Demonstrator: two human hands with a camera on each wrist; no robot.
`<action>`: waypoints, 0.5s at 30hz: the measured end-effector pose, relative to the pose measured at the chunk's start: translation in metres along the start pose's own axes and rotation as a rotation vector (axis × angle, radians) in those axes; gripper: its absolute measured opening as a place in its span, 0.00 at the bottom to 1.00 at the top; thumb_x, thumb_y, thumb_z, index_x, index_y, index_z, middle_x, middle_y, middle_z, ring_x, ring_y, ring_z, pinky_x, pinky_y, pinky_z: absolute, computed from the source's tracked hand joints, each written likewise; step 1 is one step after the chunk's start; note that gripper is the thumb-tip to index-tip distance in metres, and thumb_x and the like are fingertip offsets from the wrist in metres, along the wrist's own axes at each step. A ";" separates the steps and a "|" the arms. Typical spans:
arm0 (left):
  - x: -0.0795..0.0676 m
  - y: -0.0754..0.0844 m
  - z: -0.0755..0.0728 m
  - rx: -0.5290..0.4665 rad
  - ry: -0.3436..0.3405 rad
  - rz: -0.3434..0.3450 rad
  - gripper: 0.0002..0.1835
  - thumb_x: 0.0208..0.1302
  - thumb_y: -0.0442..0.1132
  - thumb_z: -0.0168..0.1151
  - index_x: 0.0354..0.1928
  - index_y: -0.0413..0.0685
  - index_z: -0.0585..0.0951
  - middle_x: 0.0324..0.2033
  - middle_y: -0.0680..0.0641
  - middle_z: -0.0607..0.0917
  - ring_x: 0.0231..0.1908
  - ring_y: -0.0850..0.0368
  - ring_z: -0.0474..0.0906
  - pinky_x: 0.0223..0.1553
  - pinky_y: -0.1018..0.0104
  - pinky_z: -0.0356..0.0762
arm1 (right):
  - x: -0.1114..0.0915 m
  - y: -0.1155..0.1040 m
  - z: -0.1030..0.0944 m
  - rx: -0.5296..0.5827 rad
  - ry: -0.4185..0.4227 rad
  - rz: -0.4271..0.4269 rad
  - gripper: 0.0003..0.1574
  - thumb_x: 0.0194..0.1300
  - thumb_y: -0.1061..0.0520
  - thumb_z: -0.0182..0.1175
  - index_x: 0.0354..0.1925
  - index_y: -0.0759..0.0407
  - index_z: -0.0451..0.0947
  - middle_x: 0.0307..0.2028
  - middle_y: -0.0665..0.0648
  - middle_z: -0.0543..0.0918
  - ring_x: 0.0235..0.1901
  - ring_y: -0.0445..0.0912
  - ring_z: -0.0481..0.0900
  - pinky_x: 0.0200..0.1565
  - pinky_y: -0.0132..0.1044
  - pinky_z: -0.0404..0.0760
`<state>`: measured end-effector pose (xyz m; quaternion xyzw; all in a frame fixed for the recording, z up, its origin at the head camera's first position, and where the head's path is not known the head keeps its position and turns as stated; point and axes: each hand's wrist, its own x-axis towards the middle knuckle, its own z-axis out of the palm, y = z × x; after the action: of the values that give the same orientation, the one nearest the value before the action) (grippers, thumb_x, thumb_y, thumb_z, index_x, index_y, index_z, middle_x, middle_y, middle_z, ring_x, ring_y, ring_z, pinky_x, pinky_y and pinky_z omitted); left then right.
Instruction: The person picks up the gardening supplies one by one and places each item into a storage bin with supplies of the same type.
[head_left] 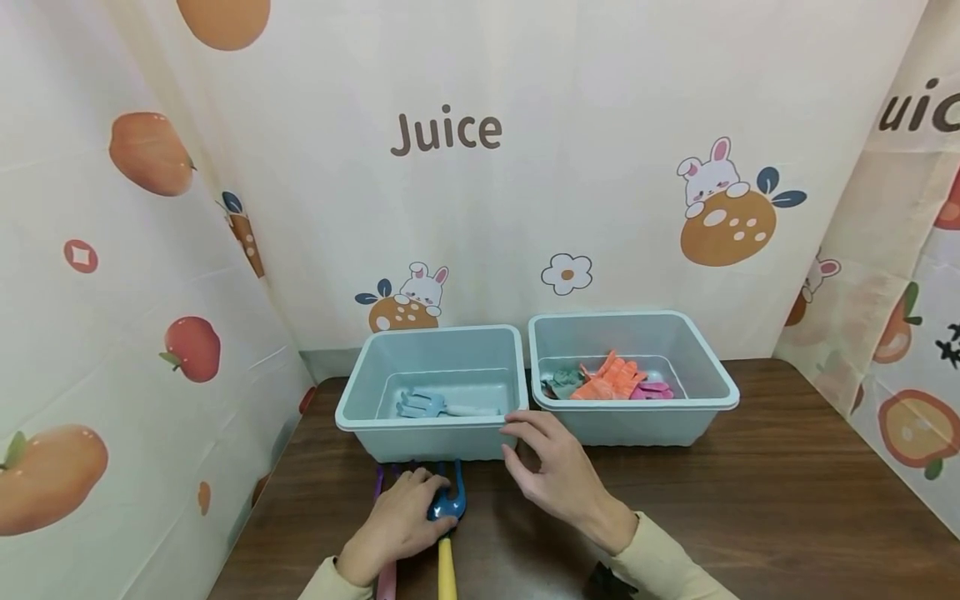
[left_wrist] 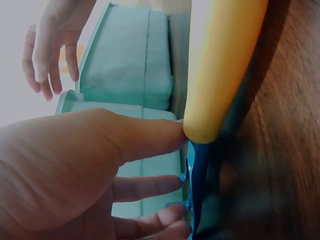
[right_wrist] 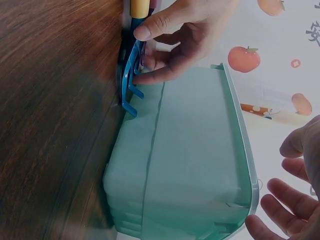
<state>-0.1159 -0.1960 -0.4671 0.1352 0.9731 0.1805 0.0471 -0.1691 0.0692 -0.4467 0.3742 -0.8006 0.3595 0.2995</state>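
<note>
A blue hand rake with a yellow handle lies on the dark table, its tines towards the left bin. My left hand pinches it, thumb at the neck below the handle and fingertips on the blue head. Beside it, partly hidden under that hand, is a second tool with a pink handle and purple tines. My right hand is raised at the front right corner of the left bin, fingers loosely bent and holding nothing. A light blue hand fork lies inside that bin.
The right bin holds orange gloves, a green glove and a magenta glove. Both bins stand at the back of the table, against a printed curtain. A small black object lies near my right sleeve.
</note>
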 end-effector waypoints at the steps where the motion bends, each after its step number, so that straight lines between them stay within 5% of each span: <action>1: 0.000 0.001 0.000 -0.006 -0.006 -0.002 0.28 0.61 0.54 0.77 0.58 0.46 0.85 0.49 0.44 0.85 0.46 0.49 0.80 0.44 0.49 0.83 | 0.000 0.000 0.000 -0.001 -0.002 0.002 0.16 0.62 0.61 0.75 0.50 0.55 0.87 0.56 0.53 0.85 0.56 0.47 0.83 0.55 0.43 0.85; 8: -0.002 0.003 -0.003 -0.025 -0.074 0.002 0.24 0.63 0.53 0.77 0.55 0.48 0.86 0.36 0.49 0.90 0.34 0.55 0.84 0.31 0.57 0.79 | 0.001 0.000 0.000 0.009 -0.008 0.008 0.16 0.62 0.62 0.75 0.49 0.55 0.88 0.55 0.54 0.86 0.55 0.47 0.83 0.54 0.46 0.87; 15: -0.008 0.008 -0.005 -0.096 -0.146 0.023 0.17 0.64 0.52 0.77 0.41 0.49 0.85 0.23 0.58 0.80 0.21 0.65 0.71 0.23 0.67 0.70 | 0.002 0.001 0.002 0.005 0.004 0.004 0.15 0.62 0.61 0.75 0.48 0.56 0.88 0.55 0.54 0.86 0.54 0.47 0.84 0.53 0.45 0.87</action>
<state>-0.1070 -0.1923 -0.4596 0.1569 0.9557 0.2171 0.1223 -0.1718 0.0671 -0.4468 0.3726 -0.7998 0.3629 0.2995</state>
